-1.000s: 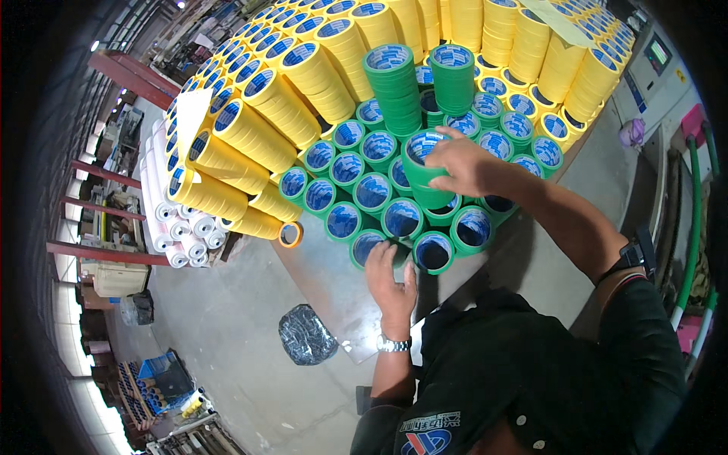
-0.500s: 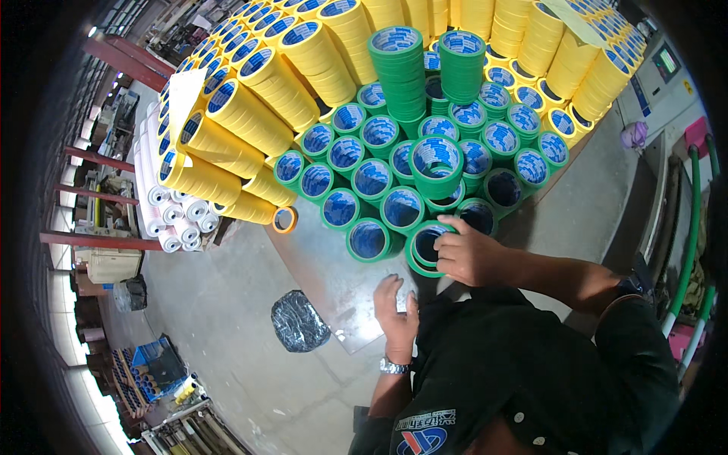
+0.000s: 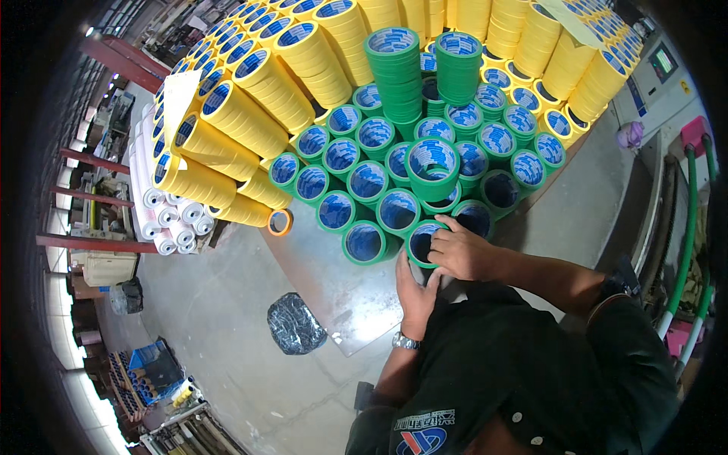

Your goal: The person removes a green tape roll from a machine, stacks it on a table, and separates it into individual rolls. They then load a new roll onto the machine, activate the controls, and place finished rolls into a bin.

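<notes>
A green tape roll (image 3: 413,241) with a dark opening stands at the near corner of a block of green rolls, on top of its stack. My right hand (image 3: 462,252) grips its right side, fingers bent over the rim. From the near left, my left hand (image 3: 415,297) cups the same roll, with fingers along its left side and thumb in front. Touching or close beside it are another green tape roll (image 3: 364,262) on the left and one (image 3: 475,218) behind my right hand. Further back, a taller green stack (image 3: 393,80) rises above the block.
Yellow tape stacks (image 3: 303,64) fan out behind the green ones. One orange roll (image 3: 280,221) lies on its side by the metal sheet's left edge (image 3: 341,303). A black wrapped bundle (image 3: 296,324) sits on the floor. White rolls (image 3: 163,216) are piled at left; green hoses (image 3: 686,243) run at right.
My left hand has come up and forward from beside the corner stack to the roll. My right hand stays on the roll, its fingers slightly shifted. The whole view has tilted a little.
</notes>
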`<control>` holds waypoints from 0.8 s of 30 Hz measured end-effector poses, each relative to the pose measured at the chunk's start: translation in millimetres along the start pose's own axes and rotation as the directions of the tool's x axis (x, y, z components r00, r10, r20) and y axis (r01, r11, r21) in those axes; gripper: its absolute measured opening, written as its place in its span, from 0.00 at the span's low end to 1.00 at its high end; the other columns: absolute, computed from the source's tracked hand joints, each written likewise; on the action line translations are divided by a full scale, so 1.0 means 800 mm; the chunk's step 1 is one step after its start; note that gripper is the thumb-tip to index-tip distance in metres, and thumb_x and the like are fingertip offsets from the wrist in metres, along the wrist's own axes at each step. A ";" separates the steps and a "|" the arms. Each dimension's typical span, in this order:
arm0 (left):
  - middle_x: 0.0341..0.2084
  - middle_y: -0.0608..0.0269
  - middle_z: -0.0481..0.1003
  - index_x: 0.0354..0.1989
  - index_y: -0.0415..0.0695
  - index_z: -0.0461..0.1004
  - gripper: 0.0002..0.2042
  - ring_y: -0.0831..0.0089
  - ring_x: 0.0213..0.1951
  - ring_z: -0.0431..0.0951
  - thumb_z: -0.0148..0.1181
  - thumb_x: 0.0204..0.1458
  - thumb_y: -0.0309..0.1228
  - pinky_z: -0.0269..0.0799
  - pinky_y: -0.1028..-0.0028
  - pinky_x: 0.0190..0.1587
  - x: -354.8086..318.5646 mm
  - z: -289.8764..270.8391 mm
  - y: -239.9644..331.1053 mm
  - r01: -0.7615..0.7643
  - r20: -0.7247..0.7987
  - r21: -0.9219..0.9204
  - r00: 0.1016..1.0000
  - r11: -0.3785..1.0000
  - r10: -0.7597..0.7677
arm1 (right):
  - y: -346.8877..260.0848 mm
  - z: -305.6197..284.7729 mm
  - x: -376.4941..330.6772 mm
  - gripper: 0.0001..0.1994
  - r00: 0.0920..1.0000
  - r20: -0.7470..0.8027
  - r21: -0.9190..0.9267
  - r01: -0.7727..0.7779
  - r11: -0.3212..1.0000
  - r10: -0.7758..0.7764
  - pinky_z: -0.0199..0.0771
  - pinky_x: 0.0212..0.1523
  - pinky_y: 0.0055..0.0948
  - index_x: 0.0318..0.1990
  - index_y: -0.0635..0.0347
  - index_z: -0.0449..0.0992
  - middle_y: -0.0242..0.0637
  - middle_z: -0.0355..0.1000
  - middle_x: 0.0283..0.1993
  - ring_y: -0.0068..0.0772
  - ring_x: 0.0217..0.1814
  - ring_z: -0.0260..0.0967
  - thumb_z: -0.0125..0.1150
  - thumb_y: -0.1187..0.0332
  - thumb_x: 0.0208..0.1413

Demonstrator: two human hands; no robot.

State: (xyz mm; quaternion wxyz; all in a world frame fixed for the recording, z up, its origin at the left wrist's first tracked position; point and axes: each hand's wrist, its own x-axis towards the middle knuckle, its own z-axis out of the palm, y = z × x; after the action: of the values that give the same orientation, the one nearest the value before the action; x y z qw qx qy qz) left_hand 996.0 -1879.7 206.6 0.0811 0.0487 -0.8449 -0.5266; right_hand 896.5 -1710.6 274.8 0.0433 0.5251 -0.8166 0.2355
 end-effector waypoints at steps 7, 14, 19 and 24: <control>0.61 0.38 0.64 0.68 0.32 0.54 0.46 0.42 0.63 0.64 0.73 0.38 0.27 0.60 0.56 0.66 0.021 0.008 0.020 -0.048 -0.051 -0.005 0.998 0.999 0.048 | -0.004 -0.012 0.001 0.10 0.998 0.041 0.034 -0.046 0.998 0.044 0.55 0.68 0.55 0.31 0.55 0.74 0.34 0.68 0.32 0.38 0.43 0.68 0.68 0.63 0.45; 0.60 0.41 0.65 0.66 0.34 0.57 0.44 0.44 0.62 0.65 0.71 0.37 0.26 0.61 0.56 0.65 0.027 0.012 0.015 -0.066 -0.072 -0.044 0.995 0.997 0.063 | -0.004 -0.002 -0.003 0.08 0.989 0.019 0.146 -0.149 0.978 0.148 0.55 0.68 0.50 0.32 0.54 0.76 0.33 0.70 0.33 0.39 0.42 0.69 0.67 0.64 0.46; 0.59 0.40 0.65 0.66 0.34 0.57 0.43 0.43 0.61 0.66 0.72 0.38 0.27 0.61 0.57 0.65 0.031 0.012 0.012 -0.076 -0.055 -0.050 0.996 0.996 0.073 | -0.017 -0.024 0.008 0.07 0.972 -0.022 0.323 -0.215 0.922 0.234 0.54 0.69 0.50 0.34 0.55 0.76 0.34 0.73 0.36 0.40 0.46 0.72 0.65 0.65 0.50; 0.61 0.38 0.64 0.67 0.32 0.56 0.45 0.43 0.63 0.64 0.74 0.41 0.31 0.61 0.57 0.65 0.013 0.010 0.000 -0.037 -0.085 -0.057 0.996 0.998 0.032 | -0.018 -0.118 0.052 0.07 0.971 -0.185 0.137 -0.125 0.983 0.149 0.56 0.68 0.53 0.36 0.55 0.76 0.34 0.74 0.38 0.41 0.47 0.73 0.64 0.66 0.52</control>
State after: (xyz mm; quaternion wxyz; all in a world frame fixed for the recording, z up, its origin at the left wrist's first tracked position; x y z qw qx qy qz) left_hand 984.3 -1874.5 204.2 0.1271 0.0535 -0.8256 -0.5471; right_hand 873.8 -1709.9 376.7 0.0735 0.4435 -0.8266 0.3386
